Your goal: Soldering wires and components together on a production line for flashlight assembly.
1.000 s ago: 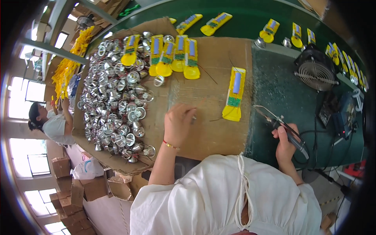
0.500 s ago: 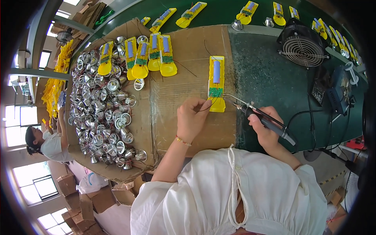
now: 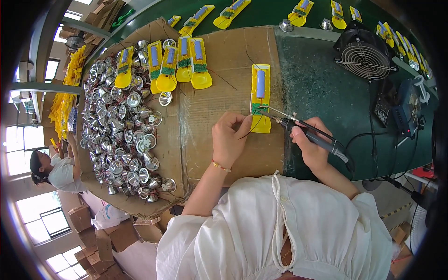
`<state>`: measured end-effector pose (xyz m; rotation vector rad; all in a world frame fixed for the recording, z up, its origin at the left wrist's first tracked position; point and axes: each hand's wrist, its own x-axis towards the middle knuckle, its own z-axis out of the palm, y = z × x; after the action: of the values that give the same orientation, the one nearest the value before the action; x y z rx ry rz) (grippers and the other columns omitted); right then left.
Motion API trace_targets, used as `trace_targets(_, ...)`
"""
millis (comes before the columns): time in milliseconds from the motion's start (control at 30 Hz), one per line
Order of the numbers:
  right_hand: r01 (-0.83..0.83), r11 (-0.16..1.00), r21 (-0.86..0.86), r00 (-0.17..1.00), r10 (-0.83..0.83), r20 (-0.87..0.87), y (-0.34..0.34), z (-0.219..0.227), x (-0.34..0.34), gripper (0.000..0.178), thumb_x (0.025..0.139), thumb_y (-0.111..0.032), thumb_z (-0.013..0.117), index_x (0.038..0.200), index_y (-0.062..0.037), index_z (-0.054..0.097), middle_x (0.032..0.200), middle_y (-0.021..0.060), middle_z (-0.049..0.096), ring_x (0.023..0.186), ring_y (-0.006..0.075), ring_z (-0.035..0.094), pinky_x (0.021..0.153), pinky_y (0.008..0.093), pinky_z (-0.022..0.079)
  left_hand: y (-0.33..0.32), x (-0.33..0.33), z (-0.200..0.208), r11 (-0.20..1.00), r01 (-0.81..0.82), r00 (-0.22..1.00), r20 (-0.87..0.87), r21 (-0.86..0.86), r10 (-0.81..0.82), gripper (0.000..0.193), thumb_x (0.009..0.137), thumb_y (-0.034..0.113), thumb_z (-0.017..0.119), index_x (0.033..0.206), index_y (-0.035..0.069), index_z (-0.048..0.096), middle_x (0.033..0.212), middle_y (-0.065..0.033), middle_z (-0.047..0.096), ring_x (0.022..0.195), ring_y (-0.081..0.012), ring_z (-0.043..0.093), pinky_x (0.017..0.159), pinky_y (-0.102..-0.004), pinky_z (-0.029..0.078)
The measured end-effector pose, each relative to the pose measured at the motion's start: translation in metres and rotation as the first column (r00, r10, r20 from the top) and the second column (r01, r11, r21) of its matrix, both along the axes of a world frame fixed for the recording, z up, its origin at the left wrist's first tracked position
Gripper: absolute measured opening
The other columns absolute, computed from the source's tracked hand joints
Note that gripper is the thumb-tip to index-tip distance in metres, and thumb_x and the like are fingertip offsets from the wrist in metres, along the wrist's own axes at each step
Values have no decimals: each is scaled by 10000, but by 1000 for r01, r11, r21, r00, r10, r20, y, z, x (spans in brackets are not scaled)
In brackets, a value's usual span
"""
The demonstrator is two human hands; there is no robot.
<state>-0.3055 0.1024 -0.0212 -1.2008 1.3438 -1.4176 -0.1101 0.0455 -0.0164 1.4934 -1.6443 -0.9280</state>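
A yellow plastic housing (image 3: 261,125) lies on the cardboard before me, with a blue cylindrical battery (image 3: 260,85) and a green circuit board (image 3: 259,108) in it. My left hand (image 3: 229,137) is closed in a pinch beside the board, holding a thin dark wire (image 3: 246,135) whose other end reaches the board. Gripped in my right hand (image 3: 310,148) is a soldering iron (image 3: 322,142) with a thin metal feed tube (image 3: 279,111) along it. The iron's tip is at the board; whether it touches is too small to tell.
Many silver reflector cups (image 3: 122,140) fill the left of the cardboard (image 3: 219,60), with several yellow housings (image 3: 201,81) on top. A fan (image 3: 364,60) and a blue powered box (image 3: 405,119) stand at the right. More housings line the far green bench. Another person (image 3: 58,168) works at far left.
My right hand has moved slightly left and up, bringing the iron's tip and feed tube from the board's right edge over onto the board. The left hand keeps its pinch beside it.
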Motion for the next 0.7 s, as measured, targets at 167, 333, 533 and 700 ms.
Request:
trace_targets(167,51,997,55,990,-58,129,0,4,3,121,819,-75,601,847,12,522,693,89,583,616,115,567,564,228,461,-2,0,-2,999,-11,999,-38,53,13,189,824,143,642,739,-14,579,630,8,552,570,-38,482,510,-194,401)
trace_targets(333,100,995,-4,976,-97,195,3,10,-3,154,808,-91,636,859,8,529,699,79,598,605,97,568,554,220,467,-1,0,-1,999,-10,1000,-20,32,11,188,828,146,632,740,-12,581,625,9,554,563,-34,475,499,-194,391)
trace_targets(533,92,996,5,981,-92,173,5,7,-6,145,808,-89,635,855,6,536,704,78,600,604,98,570,557,220,472,-1,-2,5,999,-7,1000,4,40,7,172,825,134,635,744,-10,585,642,7,564,573,-36,491,503,-191,397)
trace_targets(700,69,997,23,990,-72,122,7,11,-6,118,821,-74,597,854,10,520,690,87,579,609,113,560,569,233,463,-4,-3,-2,995,-40,976,-208,91,58,120,807,112,637,772,-1,614,699,-43,571,576,-97,525,527,-224,428)
